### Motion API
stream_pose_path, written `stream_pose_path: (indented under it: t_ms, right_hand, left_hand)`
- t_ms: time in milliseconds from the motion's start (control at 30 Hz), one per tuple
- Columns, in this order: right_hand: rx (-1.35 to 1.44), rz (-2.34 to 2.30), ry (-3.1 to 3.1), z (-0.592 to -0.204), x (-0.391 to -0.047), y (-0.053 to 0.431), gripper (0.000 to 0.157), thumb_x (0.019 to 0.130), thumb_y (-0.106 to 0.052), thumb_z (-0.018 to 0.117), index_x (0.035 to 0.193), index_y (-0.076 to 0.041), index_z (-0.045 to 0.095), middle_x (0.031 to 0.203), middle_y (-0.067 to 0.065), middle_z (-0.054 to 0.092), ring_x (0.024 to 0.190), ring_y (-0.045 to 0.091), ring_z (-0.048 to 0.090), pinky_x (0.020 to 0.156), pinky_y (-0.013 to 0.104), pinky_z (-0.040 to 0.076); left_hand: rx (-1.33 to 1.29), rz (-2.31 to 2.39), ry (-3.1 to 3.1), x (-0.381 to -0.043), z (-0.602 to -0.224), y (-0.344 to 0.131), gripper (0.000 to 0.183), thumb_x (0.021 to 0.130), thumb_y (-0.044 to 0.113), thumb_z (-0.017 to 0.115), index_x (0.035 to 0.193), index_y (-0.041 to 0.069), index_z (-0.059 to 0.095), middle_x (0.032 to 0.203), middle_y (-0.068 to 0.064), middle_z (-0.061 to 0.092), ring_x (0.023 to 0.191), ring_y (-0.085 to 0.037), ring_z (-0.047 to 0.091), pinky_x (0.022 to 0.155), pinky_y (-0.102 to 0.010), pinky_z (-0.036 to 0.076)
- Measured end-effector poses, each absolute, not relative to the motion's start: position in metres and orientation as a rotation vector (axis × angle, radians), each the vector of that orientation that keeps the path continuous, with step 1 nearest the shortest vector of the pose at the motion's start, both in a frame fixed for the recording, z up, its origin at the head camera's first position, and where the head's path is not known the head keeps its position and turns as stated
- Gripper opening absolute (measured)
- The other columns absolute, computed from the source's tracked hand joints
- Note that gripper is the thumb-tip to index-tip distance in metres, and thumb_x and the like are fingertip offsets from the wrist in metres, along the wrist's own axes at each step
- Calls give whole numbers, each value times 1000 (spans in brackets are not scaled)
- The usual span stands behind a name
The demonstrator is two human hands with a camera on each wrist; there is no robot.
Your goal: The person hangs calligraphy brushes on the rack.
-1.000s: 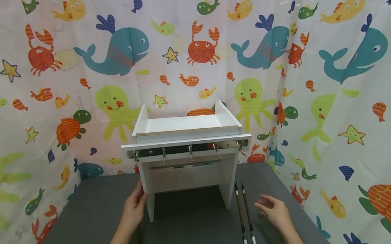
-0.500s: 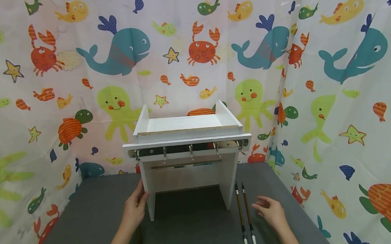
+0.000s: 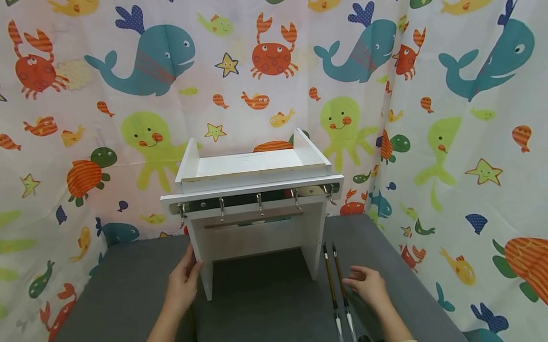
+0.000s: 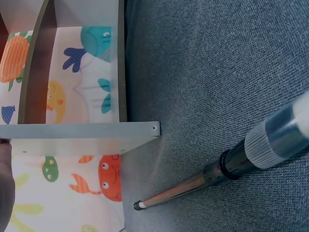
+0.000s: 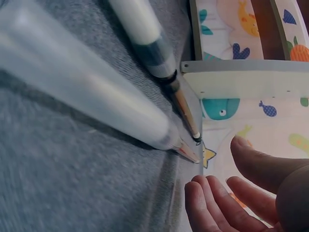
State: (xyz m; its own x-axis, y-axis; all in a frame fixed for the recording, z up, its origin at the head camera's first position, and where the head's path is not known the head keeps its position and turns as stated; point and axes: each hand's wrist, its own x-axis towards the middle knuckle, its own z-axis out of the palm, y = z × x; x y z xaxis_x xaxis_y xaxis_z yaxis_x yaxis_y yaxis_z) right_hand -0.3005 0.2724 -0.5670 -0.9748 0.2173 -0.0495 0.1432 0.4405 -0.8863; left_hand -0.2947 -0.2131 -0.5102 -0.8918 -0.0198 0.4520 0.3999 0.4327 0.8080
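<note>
A white shelf rack [image 3: 256,182] with a hook rail [image 3: 238,200] stands on the grey table. My left hand [image 3: 181,287] touches the outside of its left side panel [image 3: 205,276], fingers stretched along it and thumb near the front edge. To the rack's right lie two long brushes, an inner brush [image 3: 330,278] and an outer brush [image 3: 341,278], with brown handles and clear caps over white tips. Beside the outer one, my right hand [image 3: 368,287] hovers with loosely bent fingers and holds nothing. Another capped brush [image 4: 193,186] lies by my left forearm, partly hidden in the head view.
The grey cloth-covered table [image 3: 257,319] extends in front of the rack and to both sides. A curtain [image 3: 234,111] printed with sea animals hangs behind and at the sides. Several metal hooks jut from the rack's front.
My right hand has shifted left, closer to the outer brush. My left hand stays at the side panel. The head view has turned slightly, so the scene sits higher and further left.
</note>
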Motion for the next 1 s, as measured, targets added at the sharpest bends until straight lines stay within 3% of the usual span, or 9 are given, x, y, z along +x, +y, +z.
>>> stream_pose_path:
  t_ms: [133,200,333,567,767,1000]
  right_hand:
    - [-308,1563,-2620,-571,-302,269,56,85,-11,81,133,8,59,119,28,69,99,35,72,72,39,64]
    - [-311,1541,-2632,-573,-303,268,56,85,-11,82,133,7,60,118,27,70,96,33,73,72,39,63]
    - [-330,1478,-2652,-576,-304,267,56,82,-13,85,130,6,63,114,24,72,93,30,74,73,39,62]
    - [-335,1378,-2688,-580,-304,266,58,76,-17,89,125,5,66,110,21,74,102,38,69,81,48,60]
    - [-391,1288,-2721,-580,-304,263,54,72,-19,92,116,3,70,103,18,75,96,36,68,79,49,58]
    - [-383,1264,-2707,-578,-303,261,42,72,-8,89,108,4,71,95,14,75,86,30,68,72,46,58]
  left_hand:
    - [-318,-1434,-2303,-294,-509,-213,61,105,13,53,160,19,28,159,-14,39,137,-31,48,101,-40,52]
    - [-306,-1431,-2310,-294,-509,-213,61,106,13,53,161,19,28,159,-14,39,137,-32,48,101,-44,51]
    - [-284,-1425,-2335,-294,-510,-213,61,106,15,52,161,23,26,159,-14,38,139,-34,47,102,-43,49]
    - [-274,-1429,-2340,-296,-510,-213,61,107,18,52,161,26,25,160,-12,36,141,-32,45,103,-34,47]
    - [-268,-1439,-2344,-293,-508,-211,61,106,18,53,161,24,26,159,-12,38,140,-30,46,103,-40,48]
    - [-256,-1417,-2342,-294,-507,-210,62,105,17,54,161,26,27,158,-12,40,139,-32,48,103,-42,48]
